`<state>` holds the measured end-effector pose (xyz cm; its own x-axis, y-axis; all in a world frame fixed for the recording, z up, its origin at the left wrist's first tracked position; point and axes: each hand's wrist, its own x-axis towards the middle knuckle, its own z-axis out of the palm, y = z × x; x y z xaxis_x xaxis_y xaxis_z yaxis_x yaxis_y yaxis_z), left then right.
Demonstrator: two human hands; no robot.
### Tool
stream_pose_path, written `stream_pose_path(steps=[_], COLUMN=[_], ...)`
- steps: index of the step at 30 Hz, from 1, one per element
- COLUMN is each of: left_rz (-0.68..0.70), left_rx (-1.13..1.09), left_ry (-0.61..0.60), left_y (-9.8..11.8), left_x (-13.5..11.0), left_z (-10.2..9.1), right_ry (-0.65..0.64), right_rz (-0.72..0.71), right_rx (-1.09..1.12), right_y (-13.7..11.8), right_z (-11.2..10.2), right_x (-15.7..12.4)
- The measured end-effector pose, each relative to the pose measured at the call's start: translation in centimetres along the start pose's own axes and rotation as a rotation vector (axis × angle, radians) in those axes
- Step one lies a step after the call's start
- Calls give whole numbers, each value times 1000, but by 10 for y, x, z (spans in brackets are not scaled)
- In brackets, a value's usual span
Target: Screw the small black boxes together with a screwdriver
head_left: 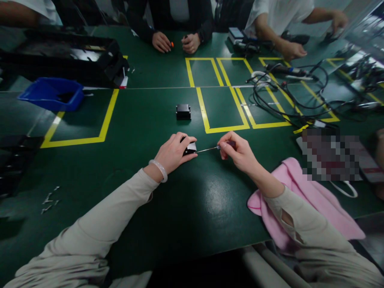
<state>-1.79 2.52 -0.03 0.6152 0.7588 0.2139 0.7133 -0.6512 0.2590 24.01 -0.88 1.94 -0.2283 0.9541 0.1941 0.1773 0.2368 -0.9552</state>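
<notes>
On the green tabletop, my left hand is closed around a small black box-shaped part with a shiny face, its fingers covering most of it. A screwdriver with a thin metal shaft is gripped in my right hand, which hides much of the handle. The shaft lies nearly level, and its tip meets the right side of the black part or comes very close to it. Just beyond my left hand stands a second black box-shaped part, touched by neither hand.
A blue bin and a large black tray are at the left. Several small metal pieces lie front left. Tangled black cables spread at the right, behind a pink cloth. Other people's hands rest across the table.
</notes>
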Motion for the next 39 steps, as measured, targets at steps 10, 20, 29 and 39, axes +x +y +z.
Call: stream_pose_path(steps=[10,20,29,39], left_rz=[-5,-17,-9,-7], left_rx=[0,-1,13,7], left_ry=[2,-8,-3,4], left_y=[0,1,1,0], left_x=[0,0,0,0], left_z=[0,-1,-1,1], right_ry=[49,49,74,69], right_rz=[1,15,18,28], right_rx=[47,78,47,53], right_y=[10,11,10,8], right_z=[1,2,2,2], right_x=[1,3,3,3])
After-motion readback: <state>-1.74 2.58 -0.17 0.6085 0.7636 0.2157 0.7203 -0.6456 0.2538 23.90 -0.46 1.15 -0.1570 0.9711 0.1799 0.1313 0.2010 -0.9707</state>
